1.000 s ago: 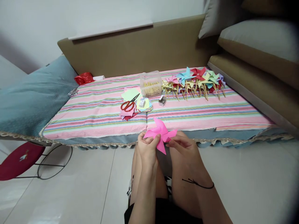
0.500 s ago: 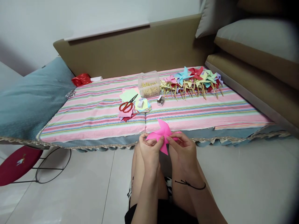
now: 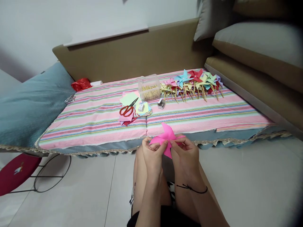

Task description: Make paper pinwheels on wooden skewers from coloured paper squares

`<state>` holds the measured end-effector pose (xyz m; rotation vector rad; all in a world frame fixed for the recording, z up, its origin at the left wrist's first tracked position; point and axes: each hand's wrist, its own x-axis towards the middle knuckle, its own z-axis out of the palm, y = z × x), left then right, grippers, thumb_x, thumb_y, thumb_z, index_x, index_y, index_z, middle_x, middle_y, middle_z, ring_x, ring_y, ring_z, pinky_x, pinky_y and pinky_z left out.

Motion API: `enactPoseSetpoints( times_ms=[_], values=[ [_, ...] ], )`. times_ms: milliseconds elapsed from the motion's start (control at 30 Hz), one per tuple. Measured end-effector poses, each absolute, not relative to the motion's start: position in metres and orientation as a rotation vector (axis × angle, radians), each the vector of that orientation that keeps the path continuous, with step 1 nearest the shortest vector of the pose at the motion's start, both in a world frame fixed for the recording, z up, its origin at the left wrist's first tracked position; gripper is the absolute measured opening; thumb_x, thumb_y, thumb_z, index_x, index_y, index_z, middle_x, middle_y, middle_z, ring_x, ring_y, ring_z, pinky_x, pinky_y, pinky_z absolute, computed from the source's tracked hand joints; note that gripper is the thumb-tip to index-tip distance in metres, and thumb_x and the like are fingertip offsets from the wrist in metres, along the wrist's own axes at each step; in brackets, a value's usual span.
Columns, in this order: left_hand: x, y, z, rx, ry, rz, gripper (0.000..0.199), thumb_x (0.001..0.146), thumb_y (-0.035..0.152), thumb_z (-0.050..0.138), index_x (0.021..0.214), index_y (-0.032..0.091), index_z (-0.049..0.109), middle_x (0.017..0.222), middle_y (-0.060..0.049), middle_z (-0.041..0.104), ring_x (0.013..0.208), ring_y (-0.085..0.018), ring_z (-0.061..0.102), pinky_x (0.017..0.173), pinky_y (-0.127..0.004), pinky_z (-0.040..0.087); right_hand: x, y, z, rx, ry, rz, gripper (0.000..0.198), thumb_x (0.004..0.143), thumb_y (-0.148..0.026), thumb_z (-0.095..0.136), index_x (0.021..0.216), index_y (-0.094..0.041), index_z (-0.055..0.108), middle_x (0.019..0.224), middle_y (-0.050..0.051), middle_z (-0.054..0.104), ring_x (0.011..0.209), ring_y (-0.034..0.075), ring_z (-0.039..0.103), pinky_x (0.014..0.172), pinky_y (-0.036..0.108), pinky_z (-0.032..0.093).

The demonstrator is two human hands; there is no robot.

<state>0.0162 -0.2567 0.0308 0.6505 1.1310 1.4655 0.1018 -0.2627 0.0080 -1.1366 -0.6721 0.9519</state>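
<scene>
A bright pink paper pinwheel point(image 3: 167, 131) is held above my knees, its blades curled in toward the centre. My left hand point(image 3: 153, 154) is closed on its left side, with the thumb pressed near the middle. My right hand point(image 3: 185, 154) pinches it from the right, thumb and fingers close to the centre. Whether a pin is in the centre I cannot tell. Beyond my hands, on the striped cloth, lie red-handled scissors point(image 3: 127, 110), a stack of coloured paper point(image 3: 147, 110) with a small box point(image 3: 141, 107) on it, and a small open box point(image 3: 161, 104).
Farther back stands a clear plastic box point(image 3: 149, 78) of wooden sticks. Many finished pinwheels point(image 3: 184, 78) on sticks lie to its right. A red plastic bag point(image 3: 81, 84) is at the far left. A red stool point(image 3: 19, 173) stands on the floor at left.
Both hands keep their hold on the pink pinwheel, with only a slight shift of its blades. The whole view has tilted a little.
</scene>
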Motion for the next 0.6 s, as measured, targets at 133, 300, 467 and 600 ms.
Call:
enactPoseSetpoints(
  times_ms=[133, 300, 467, 600],
  values=[
    [0.0168, -0.257, 0.0314, 0.634, 1.139, 1.468, 0.059, 0.056, 0.024, 0.083, 0.086, 0.023, 0.033, 0.042, 0.017, 0.041, 0.038, -0.004, 0.042, 0.049, -0.014, 0.03, 0.103, -0.2628, 0.0071, -1.125, -0.689, 0.963, 0.016, 0.064, -0.027, 0.078, 0.064, -0.021, 0.063, 0.066, -0.001, 0.061, 0.065, 0.015, 0.059, 0.061, 0.029, 0.05],
    [0.0172, -0.2576, 0.0341, 0.65, 1.138, 1.477, 0.057, 0.059, 0.022, 0.081, 0.086, 0.023, 0.032, 0.042, 0.017, 0.041, 0.038, -0.002, 0.038, 0.05, -0.013, 0.029, 0.1028, -0.2627, 0.0034, -1.102, -0.673, 0.99, 0.015, 0.065, -0.025, 0.078, 0.065, -0.02, 0.064, 0.068, -0.001, 0.062, 0.066, 0.014, 0.06, 0.062, 0.028, 0.049],
    [0.0179, -0.2577, 0.0335, 0.644, 1.149, 1.479, 0.056, 0.059, 0.02, 0.08, 0.087, 0.022, 0.032, 0.045, 0.015, 0.047, 0.041, -0.003, 0.042, 0.051, -0.013, 0.032, 0.1026, -0.264, 0.0066, -1.113, -0.693, 0.99, 0.015, 0.065, -0.026, 0.078, 0.065, -0.021, 0.063, 0.067, -0.001, 0.063, 0.064, 0.015, 0.06, 0.06, 0.028, 0.049],
    [0.0198, -0.2571, 0.0298, 0.604, 1.172, 1.521, 0.058, 0.058, 0.019, 0.08, 0.091, 0.022, 0.032, 0.045, 0.015, 0.045, 0.04, -0.004, 0.042, 0.051, -0.014, 0.033, 0.0997, -0.2654, 0.0113, -1.149, -0.746, 0.949, 0.016, 0.068, -0.027, 0.076, 0.067, -0.02, 0.062, 0.069, 0.0, 0.062, 0.065, 0.015, 0.06, 0.06, 0.028, 0.05]
  ],
)
